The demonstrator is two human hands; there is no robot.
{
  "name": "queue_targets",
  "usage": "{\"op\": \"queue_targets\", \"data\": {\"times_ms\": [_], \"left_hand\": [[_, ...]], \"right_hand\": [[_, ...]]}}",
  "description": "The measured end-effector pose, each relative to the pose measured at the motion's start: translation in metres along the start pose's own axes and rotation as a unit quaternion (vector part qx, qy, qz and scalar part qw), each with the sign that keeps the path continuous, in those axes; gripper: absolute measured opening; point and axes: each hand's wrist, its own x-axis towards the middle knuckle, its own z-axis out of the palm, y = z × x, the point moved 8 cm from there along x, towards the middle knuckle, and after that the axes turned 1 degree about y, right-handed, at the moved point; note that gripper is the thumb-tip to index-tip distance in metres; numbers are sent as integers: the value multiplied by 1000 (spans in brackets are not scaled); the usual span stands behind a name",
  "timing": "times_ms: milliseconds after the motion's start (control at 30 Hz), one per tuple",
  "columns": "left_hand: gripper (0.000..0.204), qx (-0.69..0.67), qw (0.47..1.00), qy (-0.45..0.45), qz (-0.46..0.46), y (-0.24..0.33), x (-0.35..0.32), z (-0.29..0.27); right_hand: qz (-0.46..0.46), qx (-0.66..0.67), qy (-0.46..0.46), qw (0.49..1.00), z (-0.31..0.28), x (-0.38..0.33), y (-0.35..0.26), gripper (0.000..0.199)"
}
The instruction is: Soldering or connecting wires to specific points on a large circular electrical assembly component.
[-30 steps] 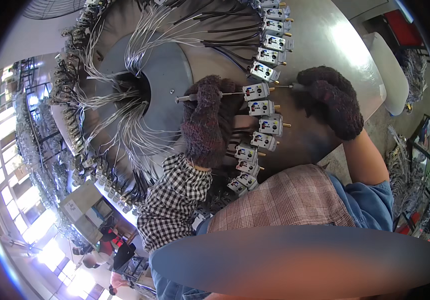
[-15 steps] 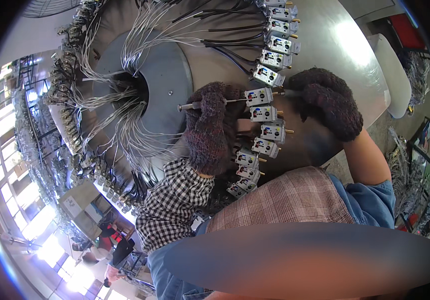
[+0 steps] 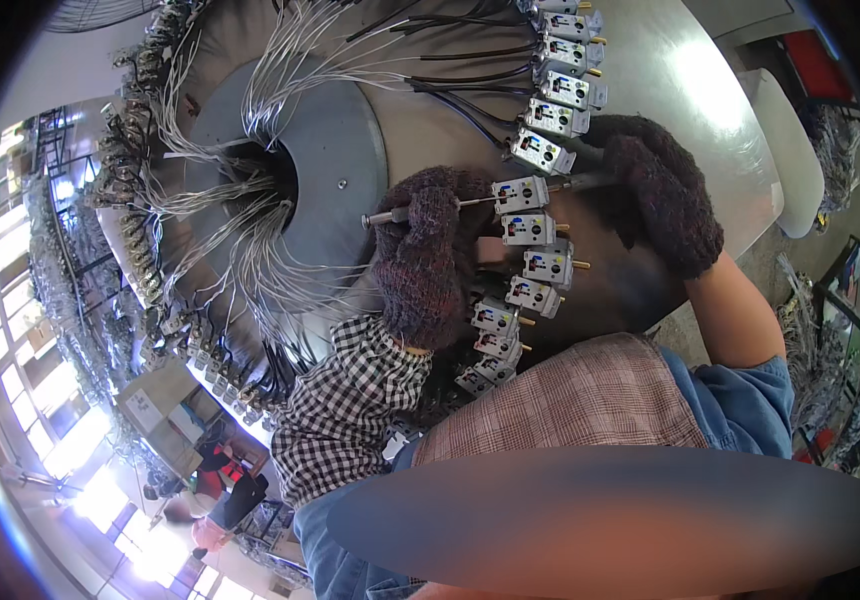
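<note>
Metal box (image 3: 520,194) between left grip (image 3: 422,252), closed on a slim screwdriver (image 3: 387,216), and right grip (image 3: 655,188), curled around a dark tool (image 3: 590,181). With that tool brought nearer the box than a second ago, apparently working from both sides at once.

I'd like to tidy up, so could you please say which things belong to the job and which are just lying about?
Job in hand:
left hand, thin tool
right hand, grey tool
metal units
pale wires, black wires

Seemingly just about:
fan guard
red panel
pale curved panel
</note>
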Motion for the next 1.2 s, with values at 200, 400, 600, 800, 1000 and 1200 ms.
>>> {"op": "queue_targets", "data": {"times_ms": [200,400,600,800,1000,1200], "left_hand": [[52,-5,1000,-4,-1,-4,2,0],[57,153,985,2,84,9,1,4],[67,337,930,-38,140,17,-4,19],[57,208,975,-14,80,11,-1,13],[46,154,984,-1,93,10,4,1],[34,112,990,-14,87,14,6,8]], "right_hand": [[-50,117,-39,991,4,-2,-1,38],[-113,62,-4,992,5,0,-8,36],[-37,73,-7,997,3,-1,4,35],[-35,20,-11,999,2,2,-4,35],[-6,48,-22,999,7,-1,-7,35],[-18,40,-1,999,3,1,-1,37]]}}
